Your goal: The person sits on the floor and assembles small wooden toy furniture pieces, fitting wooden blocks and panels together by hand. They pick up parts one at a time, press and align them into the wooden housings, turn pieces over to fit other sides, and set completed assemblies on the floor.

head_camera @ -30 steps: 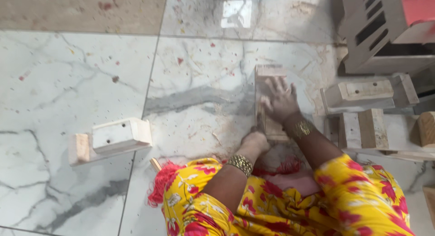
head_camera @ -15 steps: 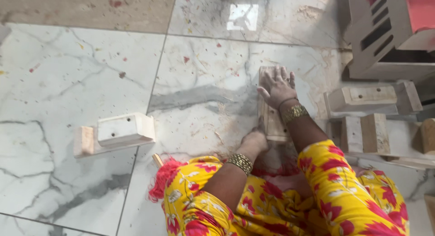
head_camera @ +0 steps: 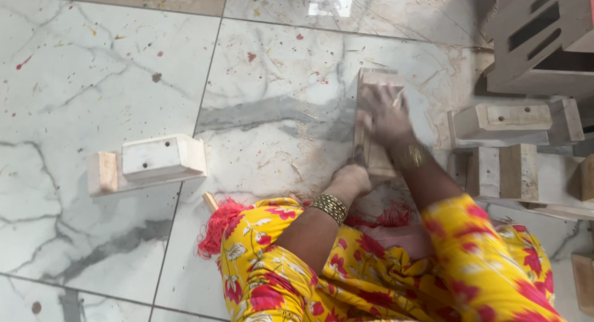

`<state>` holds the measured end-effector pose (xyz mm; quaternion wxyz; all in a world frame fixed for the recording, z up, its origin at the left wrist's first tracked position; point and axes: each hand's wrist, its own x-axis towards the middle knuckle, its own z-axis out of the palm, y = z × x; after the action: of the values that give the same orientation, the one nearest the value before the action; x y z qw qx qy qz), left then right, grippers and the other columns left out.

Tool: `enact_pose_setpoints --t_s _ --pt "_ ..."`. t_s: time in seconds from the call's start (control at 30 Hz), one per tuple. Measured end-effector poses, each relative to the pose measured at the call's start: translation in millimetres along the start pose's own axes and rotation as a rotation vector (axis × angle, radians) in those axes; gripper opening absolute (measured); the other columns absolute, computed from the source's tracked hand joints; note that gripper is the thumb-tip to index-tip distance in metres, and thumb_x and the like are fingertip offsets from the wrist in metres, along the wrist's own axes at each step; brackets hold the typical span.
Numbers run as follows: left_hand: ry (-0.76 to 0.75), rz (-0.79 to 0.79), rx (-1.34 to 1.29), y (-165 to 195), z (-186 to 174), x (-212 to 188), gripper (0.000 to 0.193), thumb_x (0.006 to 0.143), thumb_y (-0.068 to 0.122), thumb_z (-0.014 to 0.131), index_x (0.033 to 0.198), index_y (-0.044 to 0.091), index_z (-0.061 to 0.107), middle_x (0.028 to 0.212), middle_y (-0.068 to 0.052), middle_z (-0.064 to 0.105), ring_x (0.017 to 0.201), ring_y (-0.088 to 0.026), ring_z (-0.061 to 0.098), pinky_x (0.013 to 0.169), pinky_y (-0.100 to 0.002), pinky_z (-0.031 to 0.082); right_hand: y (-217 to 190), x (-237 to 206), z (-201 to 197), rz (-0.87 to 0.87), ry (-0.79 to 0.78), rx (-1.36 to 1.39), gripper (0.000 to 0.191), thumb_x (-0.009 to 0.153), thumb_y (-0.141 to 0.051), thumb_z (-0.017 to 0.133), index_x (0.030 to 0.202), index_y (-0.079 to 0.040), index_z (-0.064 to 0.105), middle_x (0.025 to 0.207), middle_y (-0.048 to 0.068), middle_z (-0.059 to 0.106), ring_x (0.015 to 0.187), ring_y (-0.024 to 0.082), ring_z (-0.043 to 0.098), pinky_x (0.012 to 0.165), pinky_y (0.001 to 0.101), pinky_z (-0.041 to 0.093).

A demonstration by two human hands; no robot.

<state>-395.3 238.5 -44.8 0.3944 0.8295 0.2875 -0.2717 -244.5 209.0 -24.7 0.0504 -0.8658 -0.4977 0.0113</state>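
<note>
A pale wooden block [head_camera: 373,81] stands on the marble floor [head_camera: 272,111] in front of me. My left hand [head_camera: 350,177] grips its near lower end, fingers closed against the wood. My right hand [head_camera: 385,116], blurred by motion, presses flat on the top face of the block; something small and pale shows between its fingers, too blurred to name. Both wrists wear gold bangles. My yellow flowered clothing [head_camera: 371,266] fills the lower frame.
A white-painted wooden piece [head_camera: 148,163] lies on the floor at left. More wooden blocks [head_camera: 504,124] and a slotted wooden frame [head_camera: 538,37] crowd the right side. Sawdust and paint flecks are scattered on the tiles. A thin stick end [head_camera: 210,201] pokes out by my knee.
My right hand has slid back and forth along the block's top face and is now blurred. My left hand stays at the block's near end. The view moved slightly.
</note>
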Motion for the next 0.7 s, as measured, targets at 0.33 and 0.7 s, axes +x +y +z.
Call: enact_pose_setpoints --t_s 0.33,0.7 --pt "-0.119 -0.009 0.263 -3 9 13 0.072 0.091 0.039 0.069 0.155 0.015 0.047 0.163 -0.016 0.04 0.147 -0.033 0.044 0.118 -0.043 0.042 -25 -56 7 -0.097 0.069 -0.055 0.075 0.101 -0.057 0.038 0.158 -0.007 0.039 0.165 0.024 0.033 0.154 0.04 0.03 0.12 0.0576 0.026" --pt "-0.102 -0.028 0.117 2 -6 -18 0.119 0.085 0.054 0.072 0.166 0.009 -0.002 0.157 -0.022 0.046 0.142 -0.035 0.051 0.115 -0.044 0.044 -2 33 -12 0.102 -0.06 -0.019 0.069 0.1 -0.059 0.042 0.157 -0.019 0.041 0.163 0.022 0.028 0.152 0.041 0.021 0.12 0.0567 0.023"
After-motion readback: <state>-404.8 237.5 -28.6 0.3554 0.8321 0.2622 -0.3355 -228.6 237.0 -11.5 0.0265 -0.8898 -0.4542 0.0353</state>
